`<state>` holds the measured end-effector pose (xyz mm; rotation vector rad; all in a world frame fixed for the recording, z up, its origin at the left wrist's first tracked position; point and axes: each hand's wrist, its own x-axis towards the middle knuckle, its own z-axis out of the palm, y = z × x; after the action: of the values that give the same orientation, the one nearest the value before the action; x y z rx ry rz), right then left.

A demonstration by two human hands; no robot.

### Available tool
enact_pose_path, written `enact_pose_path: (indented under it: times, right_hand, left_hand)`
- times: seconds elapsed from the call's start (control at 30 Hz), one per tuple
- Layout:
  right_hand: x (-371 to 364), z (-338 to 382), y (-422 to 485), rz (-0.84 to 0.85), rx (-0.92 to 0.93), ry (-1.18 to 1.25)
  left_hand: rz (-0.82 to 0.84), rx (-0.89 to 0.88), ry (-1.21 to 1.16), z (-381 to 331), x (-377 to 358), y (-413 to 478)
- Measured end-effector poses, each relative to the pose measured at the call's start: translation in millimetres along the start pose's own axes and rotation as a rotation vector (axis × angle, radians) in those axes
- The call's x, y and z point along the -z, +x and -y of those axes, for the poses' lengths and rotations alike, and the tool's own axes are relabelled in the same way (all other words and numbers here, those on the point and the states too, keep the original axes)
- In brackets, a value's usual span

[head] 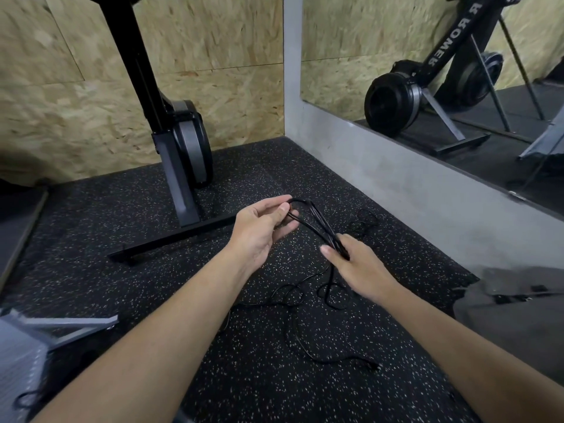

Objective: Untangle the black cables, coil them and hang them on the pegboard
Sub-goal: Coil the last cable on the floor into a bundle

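Observation:
A black cable coil (317, 222) of several long loops stretches between my hands above the speckled rubber floor. My left hand (259, 227) holds the far end of the loops with its fingertips. My right hand (357, 264) grips the near end of the bundle. The cable's loose tail (308, 334) drops from my right hand and trails in curls across the floor toward me, ending in a plug (374, 365). A second small tangle of black cable (363, 222) lies on the floor beyond my right hand. No pegboard is in view.
A black rowing machine stands upright on its foot bar (171, 239) to the left of my hands. A grey concrete ledge (427, 190) under a wall mirror runs along the right. A grey metal frame (61, 328) lies at bottom left.

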<state>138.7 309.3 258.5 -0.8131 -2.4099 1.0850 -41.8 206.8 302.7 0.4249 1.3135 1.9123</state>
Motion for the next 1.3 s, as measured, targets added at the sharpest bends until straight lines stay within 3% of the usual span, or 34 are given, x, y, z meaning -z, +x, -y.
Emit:
enact_pose_path:
  times: [0.13,0.33,0.47,0.63,0.77,0.83,0.93,1.1,1.3]
  right_hand:
    - [1,2,3,0.022,-0.03,0.022]
    - [-3,6,11,0.025,-0.139,0.308]
    - [-1,8,12,0.04,-0.195,0.488]
    - [10,9,10,-0.011,-0.215,0.521]
    - [24,0,10,-0.175,-0.218,0.262]
    - [30,-11,11,-0.179,-0.219,0.145]
    - [34,-23,11,-0.127,-0.259,0.034]
    - [33,-24,9,0.005,-0.316,-0.221]
    - [24,-19,1,0.225,-0.362,-0.068]
  left_hand:
    - [0.066,0.119,0.167,17,13,-3]
    - [0.499,0.285,0.876,55,23,-17]
    - [0.685,0.268,1.021,74,14,-22]
    - [0.676,0.052,1.166,87,21,-12]
    - [0.665,0.011,1.325,86,30,-11]
    - [0.643,-0.004,1.395,81,33,-10]
    - [0.612,-0.186,1.429,68,33,-10]
    - [0.535,-0.466,1.255,50,12,-20]
    - [0.453,-0.508,1.156,41,9,-19]
